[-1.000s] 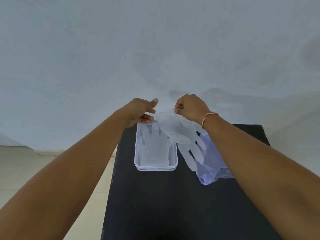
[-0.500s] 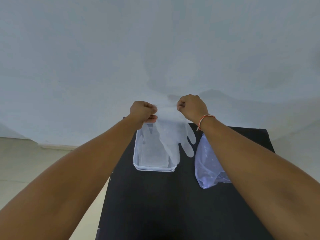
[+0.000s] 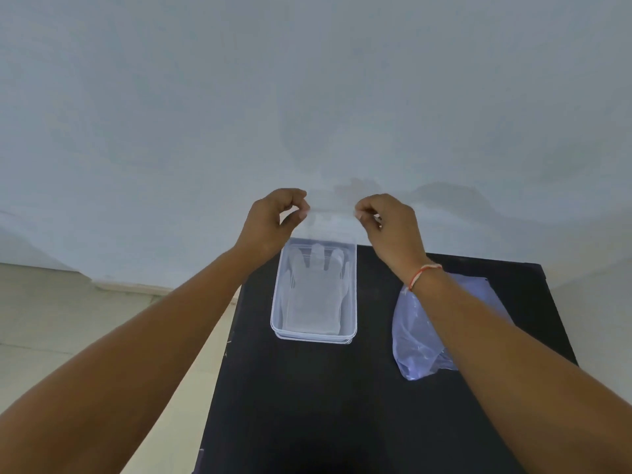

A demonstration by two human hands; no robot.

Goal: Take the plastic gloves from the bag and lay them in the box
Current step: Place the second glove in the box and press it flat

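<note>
My left hand (image 3: pixel 270 224) and my right hand (image 3: pixel 390 227) each pinch one corner of a clear plastic glove (image 3: pixel 330 224). The glove is stretched between them above the far end of the clear plastic box (image 3: pixel 278 323) and shows only faintly against the wall. Its lower part drops toward the box. Inside the box lies a flat glove (image 3: pixel 316 295) with its fingers pointing away from me. I cannot tell where the held glove ends and the one in the box begins. The bluish plastic bag (image 3: pixel 413 336) lies to the right of the box, partly under my right forearm.
Box and bag sit on a small black table (image 3: pixel 307 405) pushed against a pale wall. The table's left edge runs just left of the box, with beige floor (image 3: pixel 68 319) beyond it.
The glove has moved left from beside the bag to over the box. My left hand has taken hold of its edge. Both hands have drawn apart and now pinch with the fingertips.
</note>
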